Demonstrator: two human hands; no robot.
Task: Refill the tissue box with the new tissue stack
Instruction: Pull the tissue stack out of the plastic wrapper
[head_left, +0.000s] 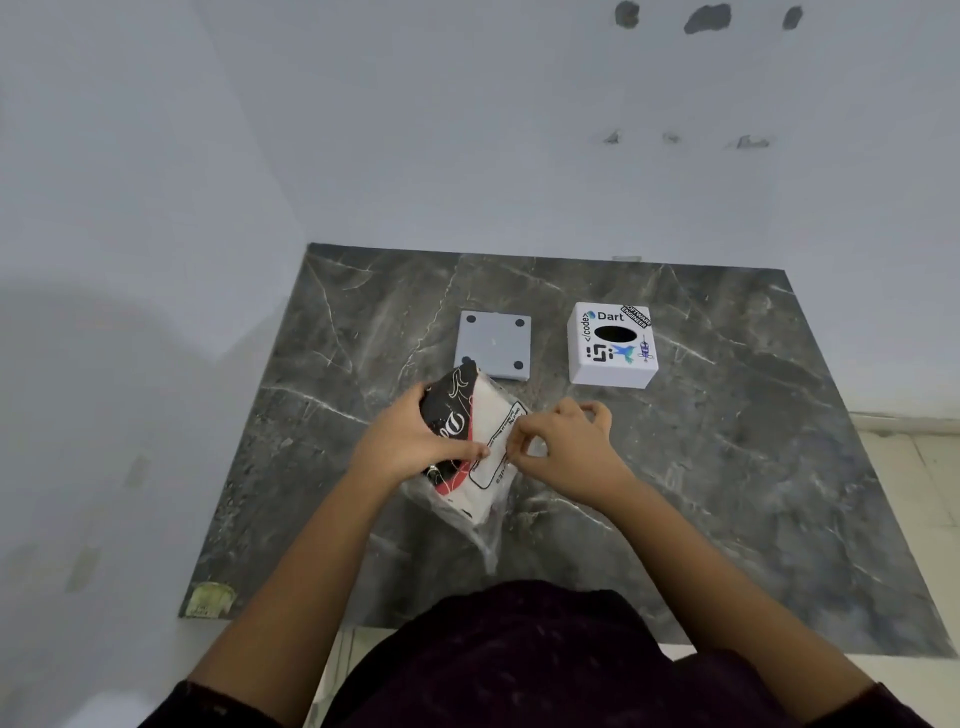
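A: Two hands meet over the near middle of the desk (727, 467), both on the tissue pack (470, 441).

B: How does each grip sit?

A: The left hand (410, 441) has its grip clamped around the pack's dark printed end, thumb lying across the top. The right hand (563, 441) has its fingertips (511, 441) pinched together on the clear wrapper at the pack's right edge. The pack is tilted, with its loose wrapper tail trailing toward the person's dark clothing at the near edge.

B: What room is there around it?

A: Bare marble-patterned surface lies open to the right and left of the hands. A torn sticker (210, 600) sits at the near left corner.

B: And farther back?

A: The grey base plate (496, 345) lies flat just beyond the pack, its near left corner hidden behind the pack's top. To its right, apart from it, stands the white tissue box (613, 345), its stickered face up, with a dark oval opening. Behind both, a bare strip runs to the far edge, which meets the pale wall (467, 130).
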